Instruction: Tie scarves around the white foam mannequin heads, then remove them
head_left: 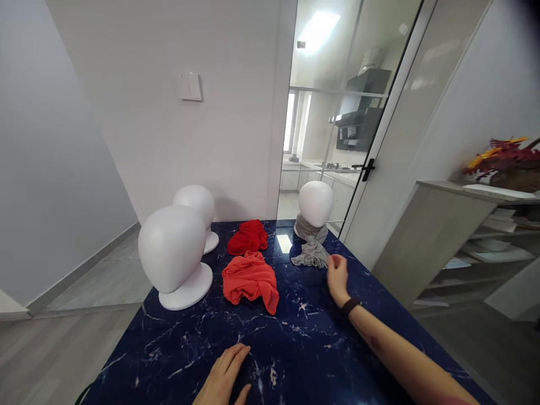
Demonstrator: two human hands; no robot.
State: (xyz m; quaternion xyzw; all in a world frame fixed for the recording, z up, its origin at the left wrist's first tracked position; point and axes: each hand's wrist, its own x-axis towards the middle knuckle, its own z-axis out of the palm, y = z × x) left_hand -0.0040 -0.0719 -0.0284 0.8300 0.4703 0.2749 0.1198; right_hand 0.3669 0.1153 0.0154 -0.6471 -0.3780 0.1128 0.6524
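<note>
At the far right of the table, a grey scarf (313, 252) is wrapped around the neck of a white mannequin head (316, 203), its loose end spread on the tabletop. My right hand (338, 278), with a dark band on the wrist, has its fingers curled together at the right edge of that loose end and appears to pinch it. Near the front edge, my left hand (223, 374) rests with fingers stretched out, holding nothing. Between the hands and the wall lie a coral scarf (250, 281) and, behind it, a bunched red scarf (248, 237).
Two bare white mannequin heads, a nearer head (172, 250) and a farther head (196, 203), stand at the left of the dark blue marbled table (177, 349). Behind are a wall and a glass door (324, 129). A shelf unit (447, 225) stands to the right.
</note>
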